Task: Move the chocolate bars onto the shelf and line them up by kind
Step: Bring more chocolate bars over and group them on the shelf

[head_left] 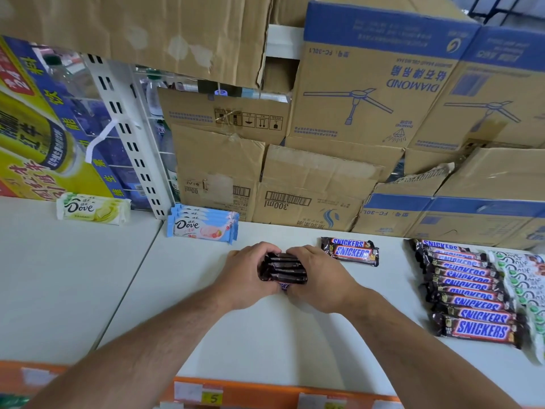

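My left hand (246, 274) and my right hand (320, 277) together clasp a bundle of dark-wrapped Snickers bars (283, 268) edge-up on the white shelf (265, 335). Two Snickers bars (351, 251) lie just right of my hands. A long overlapping row of Snickers bars (472, 293) runs along the right side, with green-and-white Dove bars (528, 278) beside it. A small stack of blue Dove bars (203, 227) sits behind my left hand. A yellow-green Dove bar (93, 208) lies at the back left.
Cardboard boxes (309, 178) are stacked along the back of the shelf. A white slotted upright (129, 137) and a blue-yellow poster (44, 134) stand at the left. An orange price strip (265, 394) marks the front edge.
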